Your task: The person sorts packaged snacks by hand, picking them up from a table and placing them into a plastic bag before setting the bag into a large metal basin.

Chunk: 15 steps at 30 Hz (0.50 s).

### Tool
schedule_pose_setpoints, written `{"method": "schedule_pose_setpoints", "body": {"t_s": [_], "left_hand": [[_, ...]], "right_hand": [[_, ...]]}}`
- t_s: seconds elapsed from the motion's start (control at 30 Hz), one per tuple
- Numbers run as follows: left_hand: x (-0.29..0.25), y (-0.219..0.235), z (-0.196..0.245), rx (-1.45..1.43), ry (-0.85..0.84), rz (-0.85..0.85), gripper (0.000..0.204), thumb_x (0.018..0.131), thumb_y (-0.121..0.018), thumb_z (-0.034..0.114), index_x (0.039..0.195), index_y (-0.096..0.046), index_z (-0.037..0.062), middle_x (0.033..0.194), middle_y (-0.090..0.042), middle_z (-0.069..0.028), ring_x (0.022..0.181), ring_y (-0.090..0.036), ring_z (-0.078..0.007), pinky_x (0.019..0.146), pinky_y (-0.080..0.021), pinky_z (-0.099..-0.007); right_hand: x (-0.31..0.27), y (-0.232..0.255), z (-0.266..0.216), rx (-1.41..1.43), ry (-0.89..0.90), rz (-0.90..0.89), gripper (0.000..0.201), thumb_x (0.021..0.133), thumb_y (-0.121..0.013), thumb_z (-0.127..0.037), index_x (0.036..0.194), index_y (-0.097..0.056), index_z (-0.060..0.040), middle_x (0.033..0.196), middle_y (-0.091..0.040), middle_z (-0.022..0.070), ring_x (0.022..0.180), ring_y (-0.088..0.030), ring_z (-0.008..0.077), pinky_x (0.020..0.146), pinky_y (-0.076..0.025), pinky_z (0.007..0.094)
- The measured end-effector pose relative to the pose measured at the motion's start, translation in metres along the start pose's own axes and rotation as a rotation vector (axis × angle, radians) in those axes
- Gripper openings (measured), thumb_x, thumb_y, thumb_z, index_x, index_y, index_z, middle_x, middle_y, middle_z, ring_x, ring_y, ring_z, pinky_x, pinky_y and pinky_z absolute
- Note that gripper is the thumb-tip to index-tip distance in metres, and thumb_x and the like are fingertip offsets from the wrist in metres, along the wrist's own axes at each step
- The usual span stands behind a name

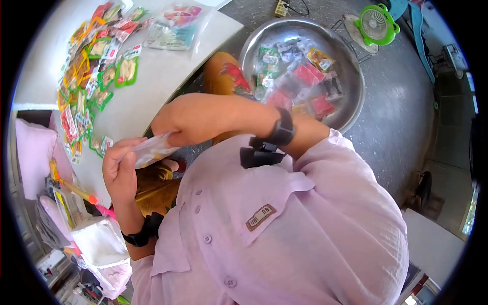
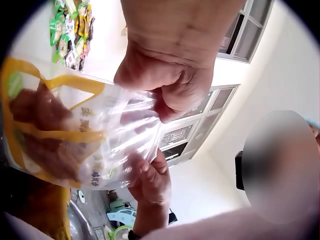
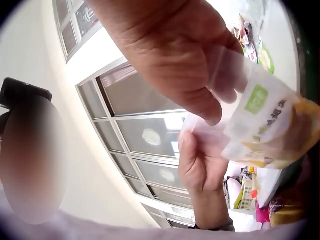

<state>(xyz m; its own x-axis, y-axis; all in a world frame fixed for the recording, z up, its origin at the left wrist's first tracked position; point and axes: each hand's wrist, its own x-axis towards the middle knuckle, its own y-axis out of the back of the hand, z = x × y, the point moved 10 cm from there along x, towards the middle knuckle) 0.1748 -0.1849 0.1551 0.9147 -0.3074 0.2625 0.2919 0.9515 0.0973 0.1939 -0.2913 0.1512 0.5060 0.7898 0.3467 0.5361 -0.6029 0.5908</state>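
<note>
A clear plastic bag with yellow trim (image 1: 152, 151) is stretched between the two hands over the lap. The left hand (image 1: 121, 170) pinches one side of its upper edge between thumb and fingers. At the opposite side, the right hand (image 1: 178, 127) pinches the edge, its fingers partly hidden by the wrist in the head view. Brown pieces and yellow bands show in the bag's lower part (image 2: 45, 127) in the left wrist view. Green and dark print marks the bag (image 3: 270, 117) in the right wrist view, with thumb and fingers of the right hand (image 3: 185, 70) on its film.
Many small colourful packets (image 1: 84, 76) lie on the white table (image 1: 152, 76), beside a larger clear bag (image 1: 175, 30). A metal basin (image 1: 356, 96) on the floor holds several packs. Near it stands a green fan (image 1: 376, 25). A white box (image 1: 99, 241) is at the lower left.
</note>
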Motion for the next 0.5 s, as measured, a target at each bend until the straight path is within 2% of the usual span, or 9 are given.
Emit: {"method": "schedule_pose_setpoints", "body": {"t_s": [0.17,0.27,0.37,0.4,0.5], "left_hand": [[0.004,-0.018,-0.006,0.012,0.008,-0.002,0.012,0.081,-0.043,0.004,0.090,-0.046,-0.0031,0.093,-0.053,-0.0174,0.089,-0.051,-0.0228,0.081,-0.038,-0.0334],[0.002,-0.001,-0.024,0.017,0.065,0.015,0.015,0.082,-0.043,0.006,0.093,-0.046,-0.0022,0.099,-0.050,-0.0142,0.090,-0.049,-0.0202,0.084,-0.037,-0.0337],[0.006,-0.007,-0.049,0.143,0.225,-0.032,0.016,0.081,-0.044,0.006,0.095,-0.046,-0.0014,0.098,-0.051,-0.0123,0.088,-0.049,-0.0163,0.082,-0.038,-0.0300],[0.004,-0.010,-0.063,0.129,0.300,-0.059,0.015,0.081,-0.044,0.007,0.095,-0.047,-0.0002,0.096,-0.053,-0.0105,0.087,-0.049,-0.0151,0.080,-0.039,-0.0274],[-0.011,-0.024,-0.102,0.251,0.445,-0.313,0.017,0.082,-0.045,0.009,0.096,-0.048,0.0013,0.097,-0.053,-0.0096,0.087,-0.049,-0.0159,0.082,-0.038,-0.0280]], "right_hand": [[-0.021,0.014,0.000,0.051,-0.091,-0.009,0.013,0.071,-0.053,-0.013,0.073,-0.049,-0.0006,0.069,-0.051,0.0132,0.063,-0.050,0.0282,0.056,-0.039,0.0345],[-0.043,0.044,0.016,0.076,-0.102,0.083,0.010,0.072,-0.052,-0.010,0.075,-0.049,-0.0008,0.069,-0.050,0.0125,0.063,-0.050,0.0271,0.056,-0.039,0.0325],[-0.081,0.103,0.021,-0.004,-0.225,0.279,0.013,0.072,-0.054,-0.015,0.079,-0.052,-0.0048,0.066,-0.051,0.0117,0.060,-0.050,0.0225,0.057,-0.039,0.0306],[-0.091,0.116,0.024,-0.009,-0.289,0.247,0.012,0.073,-0.053,-0.014,0.080,-0.053,-0.0049,0.068,-0.053,0.0109,0.063,-0.052,0.0204,0.061,-0.041,0.0293],[-0.115,0.136,0.053,0.392,-0.352,0.257,0.013,0.075,-0.053,-0.011,0.086,-0.056,-0.0052,0.087,-0.059,0.0098,0.084,-0.056,0.0214,0.075,-0.042,0.0278]]}}
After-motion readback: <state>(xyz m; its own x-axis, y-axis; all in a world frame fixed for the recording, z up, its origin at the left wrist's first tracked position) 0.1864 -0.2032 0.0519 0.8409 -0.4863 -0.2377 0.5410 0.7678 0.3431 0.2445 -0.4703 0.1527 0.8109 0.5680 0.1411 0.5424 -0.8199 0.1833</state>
